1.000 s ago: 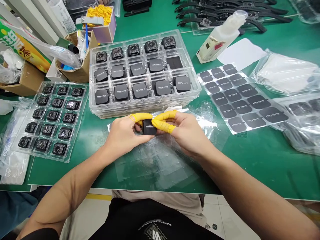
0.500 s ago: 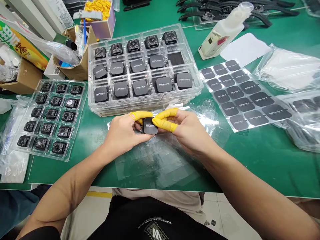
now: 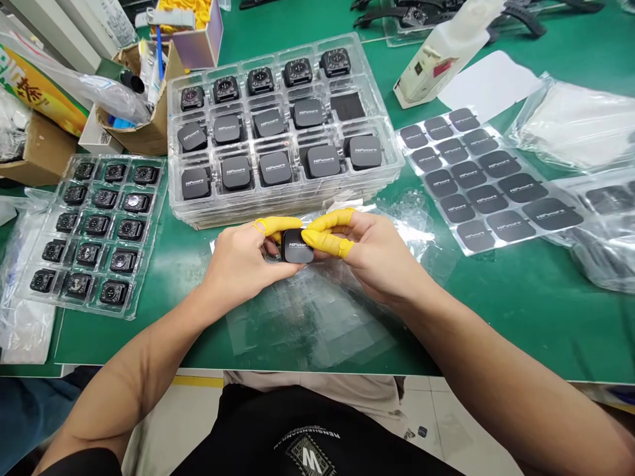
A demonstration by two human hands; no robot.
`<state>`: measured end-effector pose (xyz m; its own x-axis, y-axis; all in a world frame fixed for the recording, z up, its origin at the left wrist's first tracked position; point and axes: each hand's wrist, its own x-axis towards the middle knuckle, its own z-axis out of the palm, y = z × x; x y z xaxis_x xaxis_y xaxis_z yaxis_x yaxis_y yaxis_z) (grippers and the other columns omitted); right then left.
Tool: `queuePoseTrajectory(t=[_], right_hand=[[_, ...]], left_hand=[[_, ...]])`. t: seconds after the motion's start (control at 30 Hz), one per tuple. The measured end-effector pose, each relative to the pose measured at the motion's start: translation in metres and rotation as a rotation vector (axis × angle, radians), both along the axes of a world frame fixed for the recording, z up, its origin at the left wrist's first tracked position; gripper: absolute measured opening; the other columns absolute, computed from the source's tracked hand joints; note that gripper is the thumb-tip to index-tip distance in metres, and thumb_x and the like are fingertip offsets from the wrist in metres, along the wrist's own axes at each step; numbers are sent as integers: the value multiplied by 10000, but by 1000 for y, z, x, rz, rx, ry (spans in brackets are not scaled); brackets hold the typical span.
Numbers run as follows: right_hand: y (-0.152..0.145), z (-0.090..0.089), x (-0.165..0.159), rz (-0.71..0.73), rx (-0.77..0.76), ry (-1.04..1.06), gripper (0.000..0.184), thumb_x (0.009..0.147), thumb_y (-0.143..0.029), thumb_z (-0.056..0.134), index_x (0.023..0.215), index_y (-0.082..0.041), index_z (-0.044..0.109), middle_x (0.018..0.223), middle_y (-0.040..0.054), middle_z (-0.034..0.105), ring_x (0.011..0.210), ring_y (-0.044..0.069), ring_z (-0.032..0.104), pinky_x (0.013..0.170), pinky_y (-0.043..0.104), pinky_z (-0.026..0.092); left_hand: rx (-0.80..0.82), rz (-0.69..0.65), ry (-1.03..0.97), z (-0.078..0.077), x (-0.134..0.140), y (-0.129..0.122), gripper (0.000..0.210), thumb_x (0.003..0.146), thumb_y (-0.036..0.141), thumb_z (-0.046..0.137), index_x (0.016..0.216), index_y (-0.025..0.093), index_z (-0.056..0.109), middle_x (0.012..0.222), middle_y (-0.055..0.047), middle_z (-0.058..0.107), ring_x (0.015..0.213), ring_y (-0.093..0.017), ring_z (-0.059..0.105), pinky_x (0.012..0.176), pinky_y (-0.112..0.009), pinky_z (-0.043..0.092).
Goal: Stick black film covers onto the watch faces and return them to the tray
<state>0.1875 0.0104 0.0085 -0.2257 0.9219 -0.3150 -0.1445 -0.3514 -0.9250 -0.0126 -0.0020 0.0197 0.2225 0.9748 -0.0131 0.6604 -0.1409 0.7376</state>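
My left hand [image 3: 243,261] is closed around a black smartwatch body [image 3: 297,251], thumb below and yellow-covered index finger on top. A dark square film printed "HiFuture" covers the watch's face, which is turned toward me. My right hand [image 3: 372,254] pinches the upper right edge of the watch with its yellow-covered thumb and forefinger. Crumpled clear plastic film [image 3: 307,330] lies on the green table beneath both hands. Just beyond them, a stacked clear tray [image 3: 292,201] holds several watch bodies, the front two rows bearing the same dark films.
Another clear tray [image 3: 129,309] of watch bodies lies at left. At right is a sheet of HiFuture films [image 3: 489,198], with a white plastic bottle [image 3: 439,59] behind it. Cardboard boxes [image 3: 146,139] stand back left. Bagged white sheets [image 3: 575,132] lie far right.
The view has shifted slightly, so the trays sit a little further left and higher. Both hands keep nearly the same hold on the smartwatch body.
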Motion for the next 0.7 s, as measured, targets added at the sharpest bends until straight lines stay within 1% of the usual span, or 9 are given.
queuePoseTrajectory(t=[0.13, 0.3, 0.43, 0.47, 0.53, 0.63, 0.7], right_hand=[[0, -1, 1, 3, 10, 3, 428, 556, -526, 1017, 770, -245, 776, 846, 26, 768, 801, 215, 741, 775, 394, 676], [0, -3, 0, 2, 15, -6, 402, 601, -540, 994, 774, -251, 776, 840, 29, 758, 803, 221, 743, 780, 405, 672], [-1, -4, 0, 13, 6, -8, 415, 608, -537, 990, 789, -243, 760, 858, 32, 754, 802, 214, 735, 774, 394, 659], [-1, -4, 1, 19, 9, -18, 426, 617, -537, 986, 815, -242, 750, 861, 32, 751, 797, 213, 732, 763, 388, 653], [-1, -4, 3, 12, 37, -83, 480, 632, -523, 983, 925, -246, 723, 842, 19, 732, 755, 200, 716, 714, 367, 633], [-2, -2, 5, -31, 135, -232, 614, 638, -496, 987, 1096, -256, 657, 846, -8, 689, 688, 168, 672, 634, 321, 588], [-2, -2, 3, 22, 179, -241, 682, 605, -490, 1003, 1131, -255, 637, 898, -6, 680, 698, 156, 661, 618, 298, 572]], left_hand=[[2, -8, -2, -1, -1, 0, 523, 698, 340, 878, 1213, 308, 794, 835, 32, 768, 741, -162, 700, 726, -273, 556], [12, -12, -10, -2, -1, 0, 528, 699, 338, 887, 1218, 319, 796, 796, 43, 749, 714, -153, 682, 714, -272, 551], [17, -14, -4, -2, -1, 0, 524, 702, 340, 890, 1217, 320, 796, 796, 45, 744, 710, -151, 676, 712, -273, 551], [21, -18, 0, -3, -1, 0, 525, 705, 345, 891, 1220, 321, 794, 796, 45, 743, 710, -151, 674, 713, -273, 551], [30, -17, 3, -3, -1, 0, 524, 706, 360, 896, 1219, 320, 792, 793, 43, 740, 706, -150, 667, 712, -272, 551], [23, 16, -17, -4, -1, 0, 495, 687, 396, 914, 1160, 296, 805, 752, 39, 721, 672, -146, 650, 675, -266, 542], [15, 18, -66, -4, -1, -1, 488, 670, 371, 921, 1136, 282, 809, 756, 36, 722, 669, -142, 649, 662, -258, 540]])
